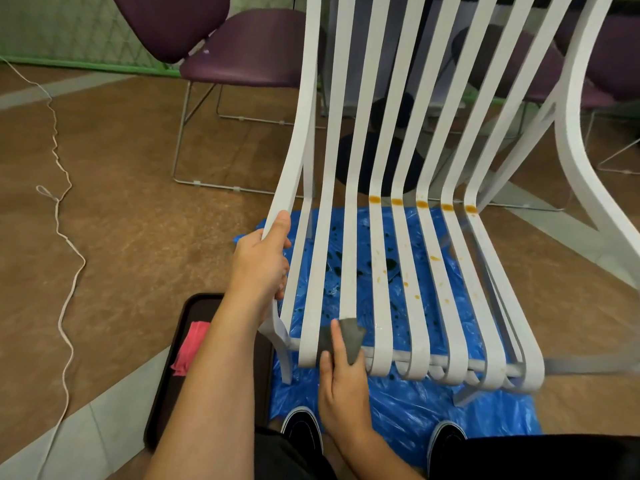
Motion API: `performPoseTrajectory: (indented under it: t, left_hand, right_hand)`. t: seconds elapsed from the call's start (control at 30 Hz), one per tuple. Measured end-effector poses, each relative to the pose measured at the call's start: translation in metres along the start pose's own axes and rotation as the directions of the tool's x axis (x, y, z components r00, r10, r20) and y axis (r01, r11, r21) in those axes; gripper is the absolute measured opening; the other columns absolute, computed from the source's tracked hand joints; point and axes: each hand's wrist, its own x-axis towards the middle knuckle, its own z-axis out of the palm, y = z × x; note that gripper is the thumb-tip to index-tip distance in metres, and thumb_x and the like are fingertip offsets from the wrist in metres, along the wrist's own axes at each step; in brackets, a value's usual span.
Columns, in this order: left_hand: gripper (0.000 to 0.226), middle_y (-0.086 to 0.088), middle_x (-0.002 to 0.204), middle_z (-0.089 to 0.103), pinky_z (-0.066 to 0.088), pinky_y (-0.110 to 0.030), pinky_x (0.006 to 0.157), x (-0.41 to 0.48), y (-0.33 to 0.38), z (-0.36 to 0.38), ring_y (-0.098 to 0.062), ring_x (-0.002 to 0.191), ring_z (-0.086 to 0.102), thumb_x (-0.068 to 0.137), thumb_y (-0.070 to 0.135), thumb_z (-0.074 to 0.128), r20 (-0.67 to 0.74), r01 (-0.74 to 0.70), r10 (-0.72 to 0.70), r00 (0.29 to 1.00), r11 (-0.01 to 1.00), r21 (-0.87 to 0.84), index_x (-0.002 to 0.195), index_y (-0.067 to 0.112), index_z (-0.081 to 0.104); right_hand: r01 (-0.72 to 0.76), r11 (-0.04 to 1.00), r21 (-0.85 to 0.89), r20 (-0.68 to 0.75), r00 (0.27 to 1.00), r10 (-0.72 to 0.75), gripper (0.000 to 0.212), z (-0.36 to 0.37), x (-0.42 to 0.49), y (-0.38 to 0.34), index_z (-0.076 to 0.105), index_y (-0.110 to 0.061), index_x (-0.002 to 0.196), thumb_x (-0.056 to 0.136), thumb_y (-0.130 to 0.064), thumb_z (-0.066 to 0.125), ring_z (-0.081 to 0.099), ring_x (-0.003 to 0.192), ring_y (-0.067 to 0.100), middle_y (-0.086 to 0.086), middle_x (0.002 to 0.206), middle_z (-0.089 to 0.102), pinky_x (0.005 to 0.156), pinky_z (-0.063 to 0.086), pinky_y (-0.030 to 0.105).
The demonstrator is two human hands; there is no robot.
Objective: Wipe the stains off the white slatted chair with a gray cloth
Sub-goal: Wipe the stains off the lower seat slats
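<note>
Person's black trousers (519,459) and shoes (301,427) sit at bottom edge, both forearms reaching forward over them.

Left hand (259,261): wrapped around the left side rail (304,116) of the white slatted chair (382,306), thumb on top of the rail, fingers curled under.

Right hand (344,400): holds gray cloth (351,336) against the front end of the third seat slat from the left. Index finger lies straight along the cloth, thumb beside it, other fingers hidden behind the cloth.

Orange stains (421,204): row of blobs across the five right-hand slats at the seat/back bend, plus smaller drips further down those slats. The slat under the cloth and those left of it look clean.

The chair stands on a blue plastic sheet (415,410) with dark spots. Dark tray (162,410) on the floor to the left, pink cloth (190,348) in it. White cord (65,306) trails along the floor at far left. Purple chair (249,46) behind.
</note>
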Motion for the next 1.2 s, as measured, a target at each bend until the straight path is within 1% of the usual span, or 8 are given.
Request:
performPoseTrajectory:
  t: [0.1,0.17,0.3,0.53,0.73,0.83,0.93,1.2]
  left_hand:
    - [0.048,0.002,0.047,0.039,0.033,-0.027,0.041,-0.001,0.001,0.0,-0.011,0.038,0.034,0.096,0.061,0.053,-0.001,0.001,-0.001,1.0,1.0,0.008,0.087,0.013,0.057]
    - [0.048,0.003,0.047,0.039,0.033,-0.026,0.04,-0.002,0.001,0.0,-0.011,0.038,0.034,0.097,0.06,0.053,-0.004,0.0,0.0,1.0,1.0,0.008,0.087,0.013,0.056]
    - [0.048,0.004,0.045,0.038,0.032,-0.025,0.04,-0.002,0.002,0.001,-0.01,0.037,0.033,0.096,0.06,0.054,-0.014,0.011,-0.011,1.0,1.0,0.004,0.085,0.013,0.056]
    - [0.047,0.004,0.047,0.038,0.032,-0.026,0.042,-0.003,0.004,0.001,-0.01,0.039,0.033,0.096,0.06,0.053,-0.021,0.018,-0.018,1.0,1.0,0.023,0.084,0.015,0.058]
    - [0.047,0.004,0.045,0.034,0.029,-0.027,0.041,0.001,0.005,0.002,-0.012,0.039,0.03,0.098,0.059,0.05,0.005,0.032,-0.032,0.999,0.999,0.04,0.082,0.015,0.05]
    - [0.047,0.002,0.047,0.034,0.031,-0.028,0.043,0.005,0.005,-0.001,-0.014,0.04,0.03,0.098,0.06,0.049,0.061,0.039,-0.043,0.997,0.998,0.056,0.084,0.015,0.047]
    - [0.048,-0.001,0.05,0.034,0.032,-0.03,0.043,0.006,0.004,-0.004,-0.016,0.04,0.031,0.097,0.061,0.049,0.112,0.049,-0.055,0.992,0.998,0.049,0.085,0.014,0.046]
    - [0.056,-0.006,0.055,0.034,0.033,-0.029,0.043,0.012,-0.001,-0.009,-0.017,0.041,0.031,0.097,0.061,0.049,0.175,0.035,-0.04,0.984,0.999,0.031,0.097,0.004,0.051]
  right_hand:
    - [-0.163,0.977,0.138,-0.016,0.986,0.166,0.061,-0.008,0.02,-0.012,-0.016,-0.056,0.149,0.103,-0.049,0.024,0.053,0.075,0.002,-0.012,0.094,0.056,0.064,0.045,0.025]
    - [-0.27,0.957,0.107,-0.022,0.962,0.274,0.06,-0.009,0.04,-0.017,-0.008,-0.04,0.155,0.105,-0.047,0.023,0.058,0.061,0.013,-0.001,0.072,0.061,0.053,0.047,0.033]
    - [-0.413,0.911,-0.003,0.001,0.911,0.413,0.039,-0.017,0.087,-0.032,0.043,-0.009,0.125,0.107,-0.04,0.027,0.064,0.08,0.026,0.008,0.09,0.064,0.073,0.055,0.043]
    - [-0.455,0.886,-0.085,0.039,0.887,0.459,0.042,-0.02,0.175,-0.045,0.037,-0.004,0.131,0.107,-0.039,0.03,0.055,0.085,0.027,0.016,0.113,0.062,0.071,0.045,0.039]
    - [-0.489,0.87,-0.057,0.029,0.871,0.491,0.046,-0.021,0.258,-0.054,0.029,-0.004,0.144,0.108,-0.032,0.032,0.056,0.119,0.037,0.021,0.134,0.054,0.085,0.045,0.044]
    - [-0.477,0.864,-0.16,0.061,0.869,0.491,0.042,-0.021,0.294,-0.054,0.038,-0.003,0.142,0.106,-0.024,0.038,0.05,0.127,0.033,0.016,0.138,0.05,0.104,0.037,0.041]
    - [-0.241,0.718,-0.653,0.144,0.891,0.43,0.031,-0.016,0.32,-0.049,0.054,-0.013,0.123,0.098,-0.032,0.057,0.054,0.124,0.026,0.005,0.126,0.057,0.113,0.031,0.039]
    - [-0.097,0.646,-0.757,0.19,0.914,0.359,0.021,-0.012,0.375,-0.058,0.059,-0.017,0.103,0.088,-0.027,0.07,0.055,0.118,0.027,0.004,0.104,0.052,0.107,0.041,0.039]
